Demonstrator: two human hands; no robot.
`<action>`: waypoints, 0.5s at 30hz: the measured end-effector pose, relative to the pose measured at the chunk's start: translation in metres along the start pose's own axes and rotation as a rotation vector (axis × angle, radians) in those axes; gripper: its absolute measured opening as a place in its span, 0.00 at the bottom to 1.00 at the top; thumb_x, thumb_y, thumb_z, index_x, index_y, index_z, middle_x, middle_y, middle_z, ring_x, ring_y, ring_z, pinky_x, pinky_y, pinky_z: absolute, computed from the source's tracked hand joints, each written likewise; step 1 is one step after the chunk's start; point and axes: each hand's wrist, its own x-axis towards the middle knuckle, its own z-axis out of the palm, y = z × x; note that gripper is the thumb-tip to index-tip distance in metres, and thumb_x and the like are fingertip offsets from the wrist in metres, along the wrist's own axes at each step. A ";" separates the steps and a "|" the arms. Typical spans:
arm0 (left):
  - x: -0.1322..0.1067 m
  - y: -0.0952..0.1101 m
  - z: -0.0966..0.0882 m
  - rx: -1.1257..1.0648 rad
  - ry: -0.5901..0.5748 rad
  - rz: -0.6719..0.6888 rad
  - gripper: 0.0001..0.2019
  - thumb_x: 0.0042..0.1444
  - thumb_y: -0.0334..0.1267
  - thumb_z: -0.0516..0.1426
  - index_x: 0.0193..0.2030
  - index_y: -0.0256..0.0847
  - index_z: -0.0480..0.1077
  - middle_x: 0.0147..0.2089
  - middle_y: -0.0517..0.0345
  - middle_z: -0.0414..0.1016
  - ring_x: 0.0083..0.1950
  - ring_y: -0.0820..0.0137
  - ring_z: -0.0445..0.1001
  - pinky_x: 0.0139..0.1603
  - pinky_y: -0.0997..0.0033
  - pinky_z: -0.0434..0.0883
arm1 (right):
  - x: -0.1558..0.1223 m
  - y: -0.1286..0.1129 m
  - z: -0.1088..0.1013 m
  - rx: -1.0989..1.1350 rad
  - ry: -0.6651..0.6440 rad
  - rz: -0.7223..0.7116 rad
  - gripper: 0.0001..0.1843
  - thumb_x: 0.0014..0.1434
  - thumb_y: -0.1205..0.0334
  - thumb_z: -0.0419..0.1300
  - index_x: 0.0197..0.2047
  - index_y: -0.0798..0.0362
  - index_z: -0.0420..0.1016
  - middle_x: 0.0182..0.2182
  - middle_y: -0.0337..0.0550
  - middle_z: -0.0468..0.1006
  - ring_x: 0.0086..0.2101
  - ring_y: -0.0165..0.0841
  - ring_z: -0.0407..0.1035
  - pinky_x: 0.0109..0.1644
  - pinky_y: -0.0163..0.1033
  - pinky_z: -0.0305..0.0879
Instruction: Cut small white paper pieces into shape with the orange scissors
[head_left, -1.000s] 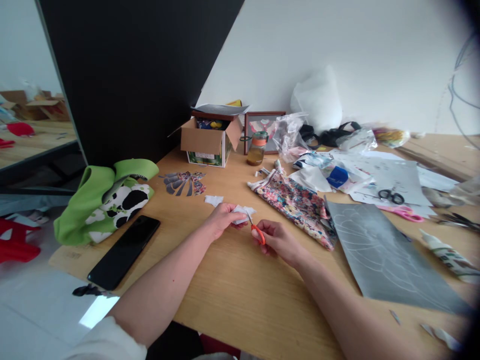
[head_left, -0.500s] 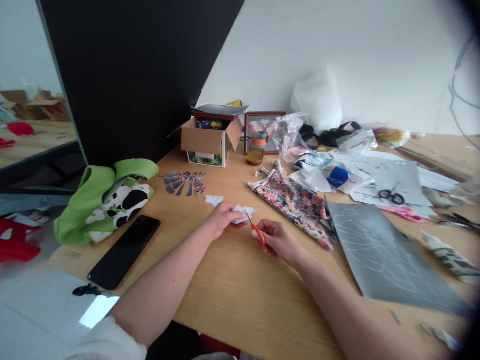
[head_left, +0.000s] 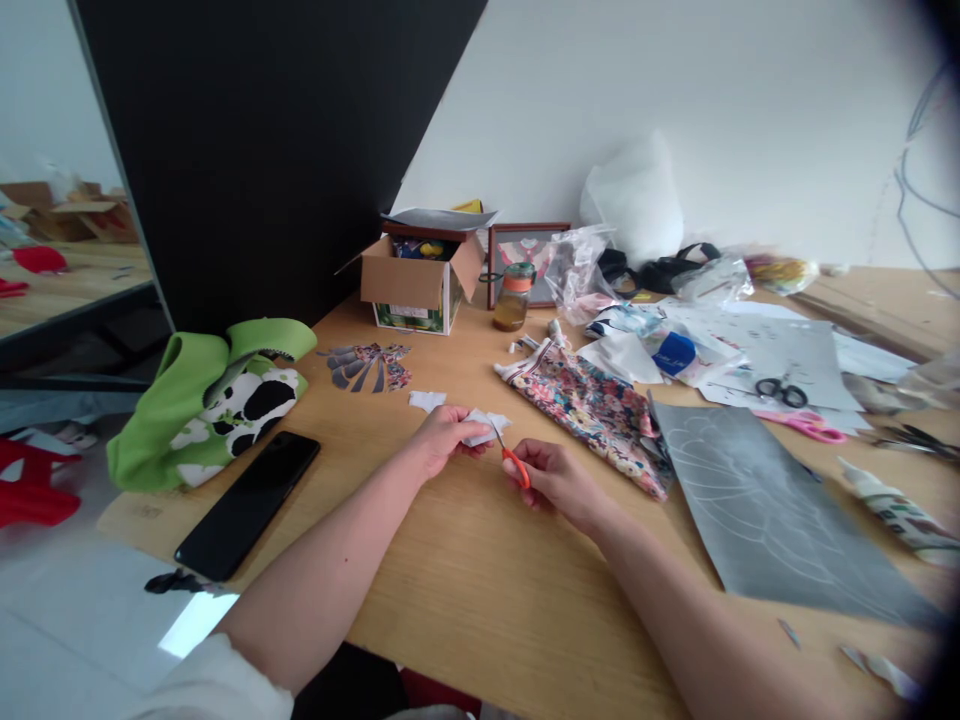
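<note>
Left hand [head_left: 442, 437] pinching a small white scrap [head_left: 480, 427] above mid-table, right hand [head_left: 551, 480] closed on orange-handled scissors [head_left: 514, 462], blades at the scrap's right edge, both placed as half a second earlier, floral fabric [head_left: 592, 405] just right, black phone [head_left: 247, 503] well left.

No legible text, number or brand anywhere in the head view.

Printed surfaces checked:
- cardboard box [head_left: 416, 285] — pale label and a green printed band on its front face, characters too small to make out.
- tube [head_left: 896, 510] at the right table edge — patterned print, unreadable.
- grey sheet [head_left: 757, 500] — drawn white lines only, no lettering resolved.
- phone [head_left: 247, 503] — screen dark.
- white scrap [head_left: 480, 428] in the left hand [head_left: 442, 440] and orange-handled scissors [head_left: 514, 462] in the right hand [head_left: 555, 485] — no marking can be made out at this size.
</note>
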 end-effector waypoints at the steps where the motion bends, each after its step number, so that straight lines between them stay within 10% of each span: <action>1: 0.000 0.000 0.000 0.008 -0.003 0.001 0.09 0.37 0.36 0.65 0.26 0.34 0.74 0.25 0.55 0.75 0.26 0.73 0.71 0.30 0.73 0.67 | 0.000 0.000 0.000 -0.006 -0.007 -0.001 0.26 0.48 0.38 0.67 0.29 0.53 0.66 0.20 0.32 0.66 0.18 0.24 0.58 0.19 0.30 0.51; 15: 0.000 -0.002 0.001 0.070 -0.063 0.055 0.09 0.38 0.37 0.64 0.24 0.34 0.72 0.23 0.57 0.73 0.25 0.74 0.69 0.29 0.72 0.64 | -0.002 -0.003 0.000 -0.059 -0.019 0.015 0.27 0.50 0.36 0.64 0.31 0.53 0.66 0.20 0.34 0.68 0.17 0.24 0.57 0.17 0.30 0.45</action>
